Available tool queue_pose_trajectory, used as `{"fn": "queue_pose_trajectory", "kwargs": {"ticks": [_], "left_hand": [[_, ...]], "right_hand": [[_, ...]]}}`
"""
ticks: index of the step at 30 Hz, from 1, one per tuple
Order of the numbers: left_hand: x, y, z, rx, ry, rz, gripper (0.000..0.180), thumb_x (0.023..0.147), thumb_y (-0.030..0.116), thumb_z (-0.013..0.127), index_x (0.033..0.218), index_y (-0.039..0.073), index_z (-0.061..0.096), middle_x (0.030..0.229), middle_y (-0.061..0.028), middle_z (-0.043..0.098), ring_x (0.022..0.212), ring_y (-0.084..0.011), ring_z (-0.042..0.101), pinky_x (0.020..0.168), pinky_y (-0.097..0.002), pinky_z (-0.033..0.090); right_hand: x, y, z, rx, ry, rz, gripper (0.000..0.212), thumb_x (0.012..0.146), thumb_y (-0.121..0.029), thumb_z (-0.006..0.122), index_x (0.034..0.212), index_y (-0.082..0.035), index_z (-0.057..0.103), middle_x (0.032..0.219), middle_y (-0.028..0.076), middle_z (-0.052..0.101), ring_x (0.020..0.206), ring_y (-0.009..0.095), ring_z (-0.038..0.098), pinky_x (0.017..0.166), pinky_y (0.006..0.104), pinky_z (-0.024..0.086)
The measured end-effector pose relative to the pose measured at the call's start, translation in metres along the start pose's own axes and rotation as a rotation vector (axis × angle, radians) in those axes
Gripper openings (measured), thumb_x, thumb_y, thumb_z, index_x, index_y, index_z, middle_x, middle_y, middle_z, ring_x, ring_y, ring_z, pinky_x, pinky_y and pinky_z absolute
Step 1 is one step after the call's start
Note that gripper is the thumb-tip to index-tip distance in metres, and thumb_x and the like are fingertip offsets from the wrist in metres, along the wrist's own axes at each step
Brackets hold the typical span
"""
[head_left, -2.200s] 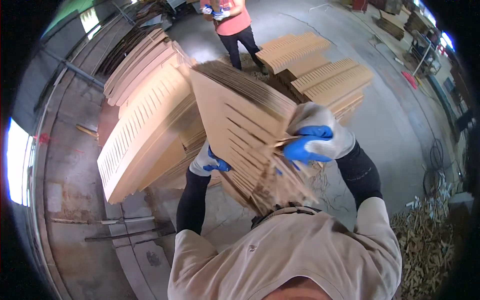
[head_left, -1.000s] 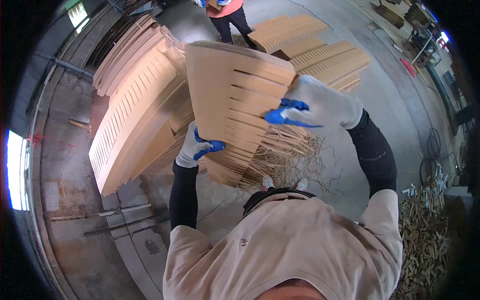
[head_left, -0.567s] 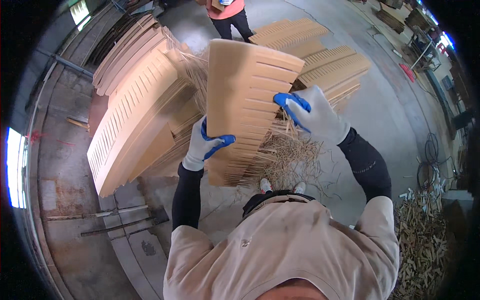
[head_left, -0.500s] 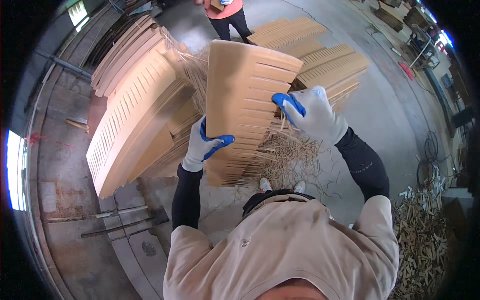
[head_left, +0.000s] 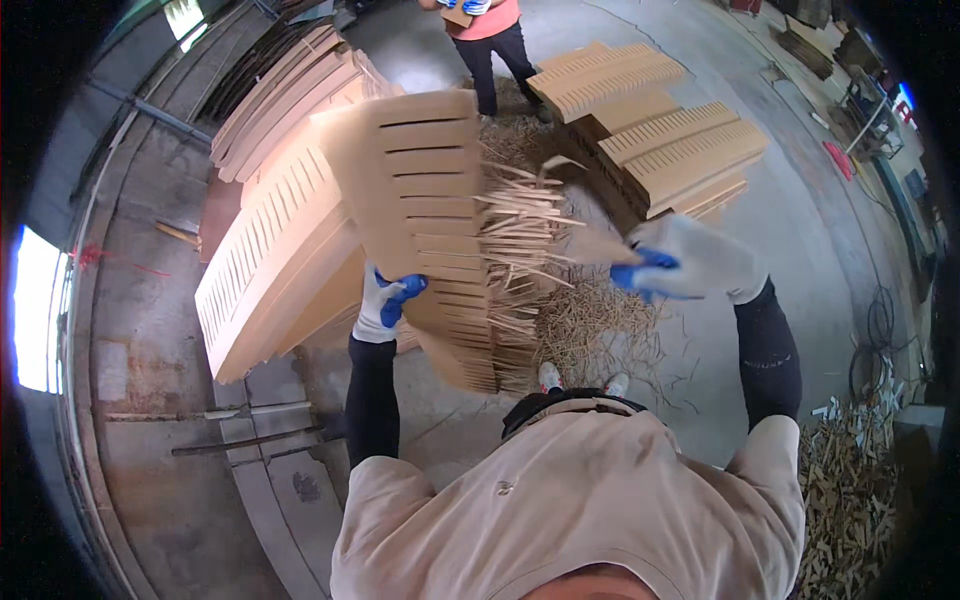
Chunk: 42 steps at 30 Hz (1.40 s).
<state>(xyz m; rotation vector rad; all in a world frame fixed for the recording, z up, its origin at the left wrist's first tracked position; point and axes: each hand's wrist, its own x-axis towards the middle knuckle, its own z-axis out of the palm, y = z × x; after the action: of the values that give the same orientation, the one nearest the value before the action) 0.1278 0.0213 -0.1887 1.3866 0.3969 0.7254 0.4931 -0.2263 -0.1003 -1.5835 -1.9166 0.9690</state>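
Observation:
My left hand [head_left: 382, 303], in a white glove with blue coating, grips the left edge of a slotted cardboard stack [head_left: 365, 170] held upright before me. A row of parallel slots runs down its right side. Narrow cardboard strips [head_left: 520, 225] fan out beyond its right edge. To the right, apart from the stack, my right hand [head_left: 700, 258] wears a matching glove and is smeared by motion. Its fingers look closed around a blurred, tan flat piece [head_left: 597, 244], whose exact kind I cannot make out.
More slotted cardboard [head_left: 270, 260] is piled at left. Further stacks [head_left: 685, 155] lie at far right. Loose strips [head_left: 600, 320] litter the floor near my feet. Across from me stands a person [head_left: 490, 45] holding a brown piece. Scraps [head_left: 850, 480] heap at lower right.
My right hand has pulled away rightward from the cardboard stack, with a blurred tan piece at its fingers. The stack has tilted and shifted left, and strips now spread from its right edge.

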Motion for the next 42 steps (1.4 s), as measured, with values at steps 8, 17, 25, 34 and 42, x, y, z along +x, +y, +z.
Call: {"fn": "queue_pose_trajectory", "kwargs": {"ticks": [8, 17, 25, 34, 42], "left_hand": [[-0.002, 0.021, 0.04, 0.211, -0.073, -0.095, 0.06, 0.06, 0.036, 0.08, 0.098, -0.003, 0.055, 0.079, -0.0065, 0.062, 0.069, -0.0161, 0.063, 0.065, -0.0285, 0.054], [0.001, 0.013, 0.05, 0.107, -0.167, -0.084, 0.064, 0.058, 0.038, 0.078, 0.102, -0.002, 0.055, 0.087, -0.0063, 0.063, 0.076, -0.0157, 0.063, 0.067, -0.0277, 0.053], [0.005, 0.01, 0.049, 0.097, -0.238, -0.092, 0.043, 0.066, 0.022, 0.075, 0.094, -0.003, 0.056, 0.068, -0.0057, 0.061, 0.058, -0.0146, 0.06, 0.061, -0.0294, 0.053], [0.008, 0.012, 0.045, 0.154, -0.114, -0.085, 0.037, 0.064, 0.015, 0.073, 0.093, -0.002, 0.057, 0.072, -0.0075, 0.064, 0.066, -0.0164, 0.065, 0.061, -0.0261, 0.054], [0.007, 0.01, 0.048, 0.129, -0.164, -0.157, 0.043, 0.064, 0.017, 0.075, 0.097, -0.003, 0.057, 0.079, -0.0076, 0.065, 0.07, -0.0174, 0.065, 0.065, -0.0286, 0.055]], "right_hand": [[0.034, -0.036, -0.008, -0.074, 0.621, -0.393, 0.059, 0.067, -0.047, 0.071, 0.096, 0.003, 0.059, 0.077, 0.02, 0.061, 0.072, 0.035, 0.061, 0.065, 0.0395, 0.048], [0.046, -0.046, 0.004, 0.082, 0.269, -0.426, 0.022, 0.076, -0.015, 0.061, 0.091, 0.0, 0.063, 0.067, 0.019, 0.058, 0.052, 0.03, 0.051, 0.054, 0.0321, 0.044], [0.044, -0.032, 0.023, -0.488, 0.599, -0.314, 0.014, 0.075, -0.015, 0.061, 0.082, -0.004, 0.059, 0.059, 0.016, 0.053, 0.056, 0.033, 0.054, 0.053, 0.0387, 0.041], [-0.014, -0.006, 0.008, -0.052, 0.604, -0.074, 0.035, 0.073, -0.024, 0.066, 0.101, -0.003, 0.06, 0.074, 0.016, 0.064, 0.072, 0.028, 0.065, 0.065, 0.0398, 0.049], [-0.005, -0.002, 0.009, -0.262, 0.627, -0.307, 0.065, 0.074, -0.034, 0.068, 0.119, 0.007, 0.048, 0.11, 0.024, 0.056, 0.099, 0.036, 0.057, 0.085, 0.0405, 0.044]]}}
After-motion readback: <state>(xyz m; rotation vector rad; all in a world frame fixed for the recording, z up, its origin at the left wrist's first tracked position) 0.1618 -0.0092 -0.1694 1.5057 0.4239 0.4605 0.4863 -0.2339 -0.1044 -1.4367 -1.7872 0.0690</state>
